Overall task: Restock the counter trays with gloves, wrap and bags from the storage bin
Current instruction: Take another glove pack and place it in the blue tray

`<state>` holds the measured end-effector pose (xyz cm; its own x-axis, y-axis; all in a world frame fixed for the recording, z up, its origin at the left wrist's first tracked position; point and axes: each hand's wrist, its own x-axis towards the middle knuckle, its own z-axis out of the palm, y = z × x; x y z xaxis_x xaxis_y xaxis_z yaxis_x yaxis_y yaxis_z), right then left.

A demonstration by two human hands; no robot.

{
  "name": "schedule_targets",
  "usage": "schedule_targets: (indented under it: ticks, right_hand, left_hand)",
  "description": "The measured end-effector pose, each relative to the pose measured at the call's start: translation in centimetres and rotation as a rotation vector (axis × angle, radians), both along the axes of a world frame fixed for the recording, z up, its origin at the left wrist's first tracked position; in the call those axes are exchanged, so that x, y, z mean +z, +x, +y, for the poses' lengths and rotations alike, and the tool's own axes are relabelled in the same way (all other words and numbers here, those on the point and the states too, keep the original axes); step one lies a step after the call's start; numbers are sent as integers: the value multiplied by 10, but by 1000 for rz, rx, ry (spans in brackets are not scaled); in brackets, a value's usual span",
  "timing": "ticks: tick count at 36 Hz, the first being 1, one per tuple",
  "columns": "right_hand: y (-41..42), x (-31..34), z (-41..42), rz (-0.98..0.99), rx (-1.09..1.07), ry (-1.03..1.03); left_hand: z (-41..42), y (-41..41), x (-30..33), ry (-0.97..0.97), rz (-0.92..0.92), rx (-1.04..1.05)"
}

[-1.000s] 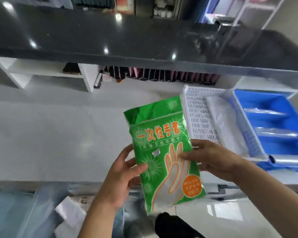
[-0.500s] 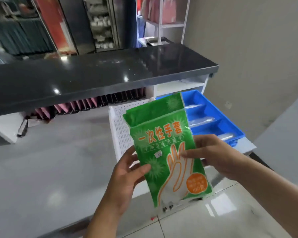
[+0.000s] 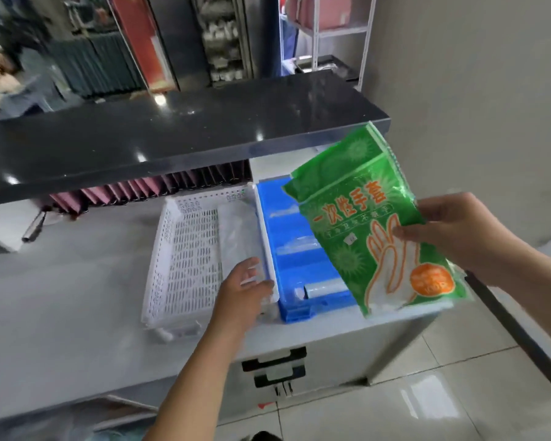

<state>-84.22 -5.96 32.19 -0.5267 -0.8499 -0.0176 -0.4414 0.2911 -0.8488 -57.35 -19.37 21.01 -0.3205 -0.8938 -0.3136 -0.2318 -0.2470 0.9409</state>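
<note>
A green pack of disposable gloves (image 3: 360, 224) hangs tilted above the blue tray (image 3: 269, 218), and my right hand (image 3: 452, 230) pinches its right edge. My left hand (image 3: 245, 291) has relaxed, spread fingers and reaches over the near right corner of the white perforated tray (image 3: 185, 249), where a clear plastic bundle (image 3: 239, 237) lies along the tray's right side. The blue tray holds rolls of clear wrap (image 3: 322, 286) in its compartments. Both trays stand side by side on the grey counter (image 3: 61, 297).
A dark raised countertop (image 3: 172, 135) overhangs the back of the counter, with pink folded items (image 3: 159, 189) stored under it. A metal cylinder (image 3: 34, 226) lies at the left. Drawer handles (image 3: 274, 366) sit below the counter front. Tiled floor spreads to the right.
My left hand let go of the glove pack and dropped toward the white tray. My right hand carried the pack rightward over the blue tray. The view swung right.
</note>
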Motion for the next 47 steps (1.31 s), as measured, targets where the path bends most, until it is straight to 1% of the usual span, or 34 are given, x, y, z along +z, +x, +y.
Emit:
schedule_targets:
  ticks: [1, 3, 5, 8, 14, 20, 24, 26, 32, 39, 43, 47]
  right_hand:
    - [-7, -1, -4, 57, -15, -18]
    - [-18, -4, -15, 229, -37, -36]
    - [-25, -7, -26, 388, -44, -31]
    - [-29, -7, -46, 485, -42, 1]
    - [-42, -12, -100, 746, 32, 97]
    - [-59, -20, -161, 998, 158, 175]
    - [-60, -29, -205, 1113, 238, 174]
    - [-59, -37, -225, 1139, 267, 179]
    - [-60, -67, -270, 1109, 303, 189]
    - [-69, -102, -290, 1085, 384, 392]
    - [-77, -104, -297, 1045, 436, 426]
    - [-89, -91, -306, 936, 520, 498]
  left_hand:
    - [-7, -3, 0, 0, -25, -7]
    - [-23, -13, -1, -10, -85, -23]
    - [-39, -26, -4, -13, -175, -55]
    - [-60, -46, -9, -20, -281, -110]
    - [-95, -74, -15, -121, -369, -152]
    - [-118, -81, -25, -194, -437, -145]
    - [-123, -79, -35, -199, -428, -143]
    - [-126, -79, -40, -202, -425, -129]
    - [-126, -77, -44, -198, -418, -125]
    - [-125, -78, -45, -186, -417, -96]
    - [-125, -78, -47, -146, -407, -82]
    - [-125, -80, -47, -123, -429, -58]
